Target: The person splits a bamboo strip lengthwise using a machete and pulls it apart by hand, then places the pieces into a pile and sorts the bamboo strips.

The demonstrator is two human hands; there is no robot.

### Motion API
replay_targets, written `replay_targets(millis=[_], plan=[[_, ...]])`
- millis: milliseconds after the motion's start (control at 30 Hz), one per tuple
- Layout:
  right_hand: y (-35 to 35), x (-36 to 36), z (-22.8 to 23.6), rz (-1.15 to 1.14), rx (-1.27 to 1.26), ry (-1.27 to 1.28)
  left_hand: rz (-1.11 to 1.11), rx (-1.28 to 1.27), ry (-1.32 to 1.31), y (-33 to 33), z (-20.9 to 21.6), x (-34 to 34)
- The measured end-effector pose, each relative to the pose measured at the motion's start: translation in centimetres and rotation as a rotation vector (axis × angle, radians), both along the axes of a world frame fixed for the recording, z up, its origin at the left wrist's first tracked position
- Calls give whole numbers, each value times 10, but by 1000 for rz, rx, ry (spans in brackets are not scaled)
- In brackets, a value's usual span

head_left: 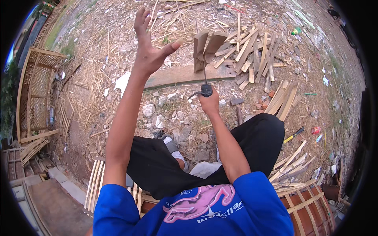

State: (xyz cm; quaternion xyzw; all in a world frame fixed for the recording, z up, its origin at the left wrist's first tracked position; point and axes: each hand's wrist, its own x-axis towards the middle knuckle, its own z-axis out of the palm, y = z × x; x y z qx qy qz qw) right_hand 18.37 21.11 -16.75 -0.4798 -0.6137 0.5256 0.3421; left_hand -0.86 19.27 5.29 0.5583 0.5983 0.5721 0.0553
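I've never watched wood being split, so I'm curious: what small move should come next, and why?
I'd probably lower the left hand to steady the split wood, well clear of the black-handled blade. That hand is raised and empty, while the right hand grips the handle, and the blade appears lodged between the wood's parted halves.

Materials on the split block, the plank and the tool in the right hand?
Split block: raw-looking wood, matt brown with a rough split. Plank: likely unfinished wood; dull, worn brown face. Tool blade: probably steel, thin and dark. Tool handle: black, matt; tape or rubber, hard to tell.
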Motion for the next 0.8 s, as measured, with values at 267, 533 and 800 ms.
replay_targets(millis=[267, 533, 800], plan=[[-12, -17, 42, 175, -58, -121, -55, -45, -327, 28, -20, -5], [-22, -19, 36, 72, -70, -46, 141, -38, -88, 52, -25, 7], [-1, -23, 136, 81, 44, 196, 122, 400, 237, 40, 85, 25]])
